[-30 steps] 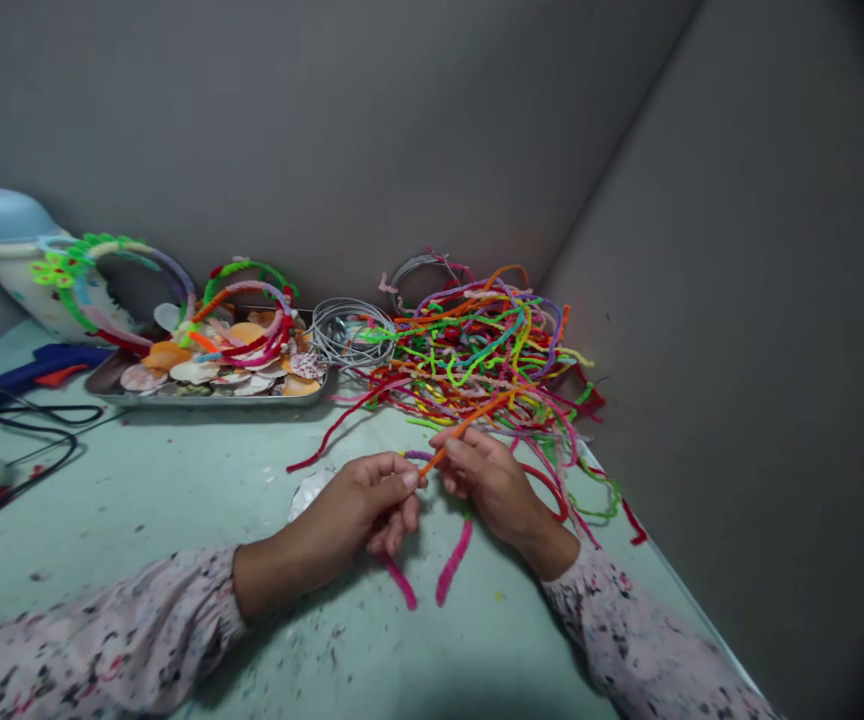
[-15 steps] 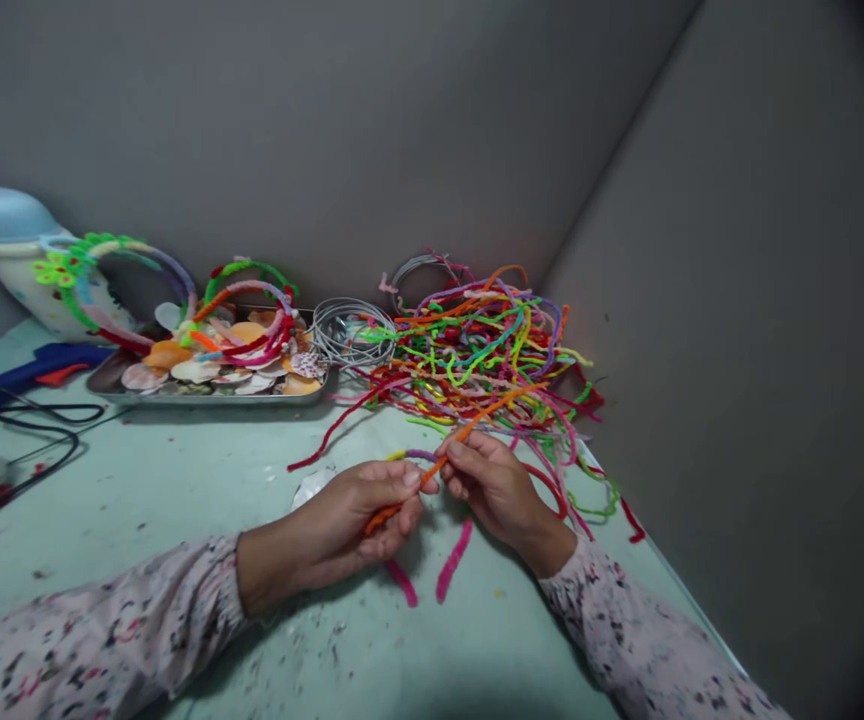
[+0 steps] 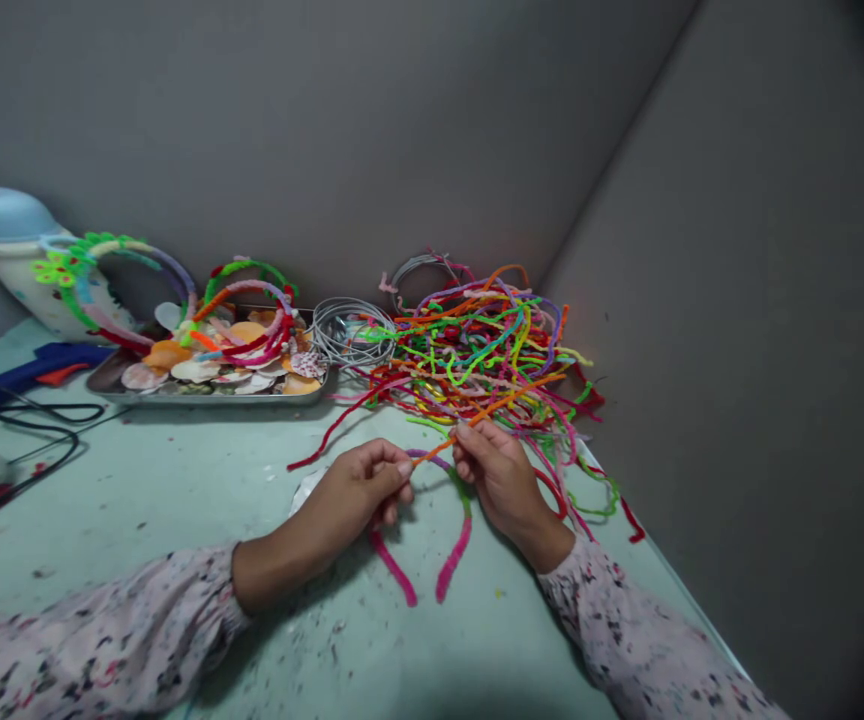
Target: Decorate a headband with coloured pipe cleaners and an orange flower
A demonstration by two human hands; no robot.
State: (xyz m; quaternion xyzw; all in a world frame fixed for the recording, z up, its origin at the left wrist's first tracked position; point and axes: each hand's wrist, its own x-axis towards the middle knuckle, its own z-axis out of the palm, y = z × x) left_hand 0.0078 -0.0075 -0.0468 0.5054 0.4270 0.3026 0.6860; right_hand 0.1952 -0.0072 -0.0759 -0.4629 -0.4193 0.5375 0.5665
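An orange pipe cleaner is stretched between my two hands, rising toward the upper right. My left hand pinches it near its lower left end. The fingers of my right hand pinch it farther up, and its free end sticks out past them over the pile. On the table beneath lies an arched headband wrapped in pink, green and purple fuzzy stems. My left hand hides part of its left side.
A heap of coloured pipe cleaners lies behind my hands, beside coiled grey wire. At left, a metal tray carries shells and wrapped headbands. Farther left are a blue glue gun, black cable and a white bottle with blue lid.
My left hand has slid left and slightly up, widening the gap between my hands. The folded orange end beneath its fingers no longer shows, and more of the headband is visible.
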